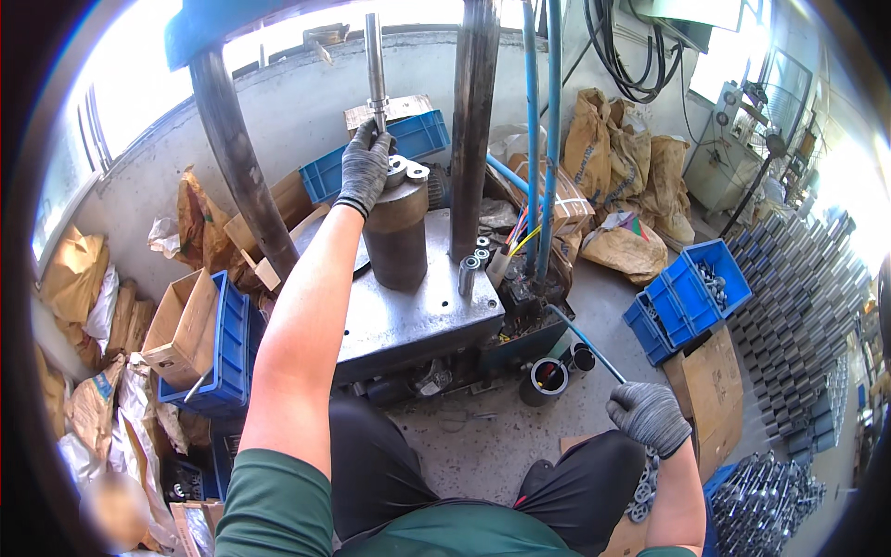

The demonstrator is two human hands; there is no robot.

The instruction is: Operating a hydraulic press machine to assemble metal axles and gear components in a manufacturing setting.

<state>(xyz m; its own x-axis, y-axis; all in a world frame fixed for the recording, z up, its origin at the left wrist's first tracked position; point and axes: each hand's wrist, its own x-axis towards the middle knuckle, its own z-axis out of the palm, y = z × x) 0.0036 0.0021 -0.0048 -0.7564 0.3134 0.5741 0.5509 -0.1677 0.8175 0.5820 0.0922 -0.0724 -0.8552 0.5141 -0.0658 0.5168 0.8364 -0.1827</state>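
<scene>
Framing the station, dark steel columns [473,130] rise from the metal bed [408,325], whose flat top likely serves as a firm seat. Dark cylinder [399,246] stands upright on it, between columns, probably as a raised support. Lever [594,346], blue and slim, slants from low beside the bed toward the person's right; its length presumably gives leverage within reach. Steel rod [374,60] stands near-upright above the cylinder, apparently steadied at its lower end by the gloved left hand [365,167]: fingers bent, seeming to pinch it, thumb contact cannot be told. Right hand [650,416], gloved, wraps the lever's end, fingers pressed together, likely for firm purchase. Pale rings [411,169] rest atop the cylinder, beside the left hand, perhaps for handiness.
</scene>
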